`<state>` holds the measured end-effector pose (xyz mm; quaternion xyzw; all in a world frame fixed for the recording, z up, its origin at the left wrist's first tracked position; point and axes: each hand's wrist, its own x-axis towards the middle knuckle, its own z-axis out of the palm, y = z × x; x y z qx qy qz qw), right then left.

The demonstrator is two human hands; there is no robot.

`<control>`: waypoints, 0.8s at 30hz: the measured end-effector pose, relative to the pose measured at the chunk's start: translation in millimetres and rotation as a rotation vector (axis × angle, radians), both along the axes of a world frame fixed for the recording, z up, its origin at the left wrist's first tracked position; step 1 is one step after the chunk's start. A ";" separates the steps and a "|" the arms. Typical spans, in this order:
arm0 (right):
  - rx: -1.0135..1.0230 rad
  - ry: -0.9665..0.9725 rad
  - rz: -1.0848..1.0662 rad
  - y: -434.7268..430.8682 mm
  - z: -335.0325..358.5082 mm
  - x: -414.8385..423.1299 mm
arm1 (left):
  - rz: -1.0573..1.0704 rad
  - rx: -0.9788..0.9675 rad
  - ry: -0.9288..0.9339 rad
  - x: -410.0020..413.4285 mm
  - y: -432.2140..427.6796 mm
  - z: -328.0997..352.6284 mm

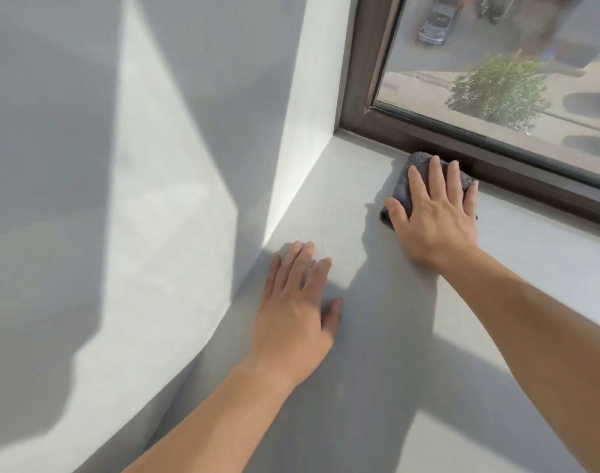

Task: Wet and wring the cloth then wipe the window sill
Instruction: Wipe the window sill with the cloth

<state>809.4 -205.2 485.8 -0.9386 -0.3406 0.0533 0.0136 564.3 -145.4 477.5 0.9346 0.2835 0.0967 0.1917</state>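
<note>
Pressing one grey cloth [415, 179] flat on the window sill [342, 206] right of frame centre, against the brown window frame [496, 165], I see my right hand [435, 216] with fingers spread. My left hand [295, 302], lower centre, lies flat, fingers together.

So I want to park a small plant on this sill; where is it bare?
The pale grey window sill is bare right of the right hand, along the brown window frame, and near its front edge. It is crowded by the corner: dark grey cloth under that hand, left hand flat beside the wall.
</note>
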 end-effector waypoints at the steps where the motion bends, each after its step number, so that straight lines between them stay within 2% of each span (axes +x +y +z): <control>1: -0.002 0.002 -0.050 -1.8 0.5 -2.0 | 0.005 0.001 -0.004 -5.6 -1.9 0.4; 3: 0.030 0.001 -0.078 20.5 2.2 -13.0 | 0.011 0.037 0.064 -16.2 -8.2 2.0; 7: 0.027 0.037 0.214 82.9 0.5 -40.5 | -0.017 0.071 0.151 -25.7 -17.3 -1.6; 9: 0.023 0.026 0.253 72.2 -0.4 -37.6 | -0.026 0.090 0.172 -25.1 -16.0 -0.8; 14: 0.017 0.030 0.008 -21.1 1.8 -35.1 | -0.027 0.091 0.212 -25.6 -17.6 4.5; 16: 0.008 0.044 -0.039 -18.0 1.5 -41.8 | -0.015 0.099 0.219 -25.2 -19.2 4.7; 21: 0.025 0.031 0.306 55.7 -4.4 -71.4 | 0.013 0.114 0.214 -22.1 -21.0 1.0; 24: 0.036 0.026 0.297 32.0 -4.2 -64.5 | 0.002 0.082 0.159 -27.8 -21.8 3.2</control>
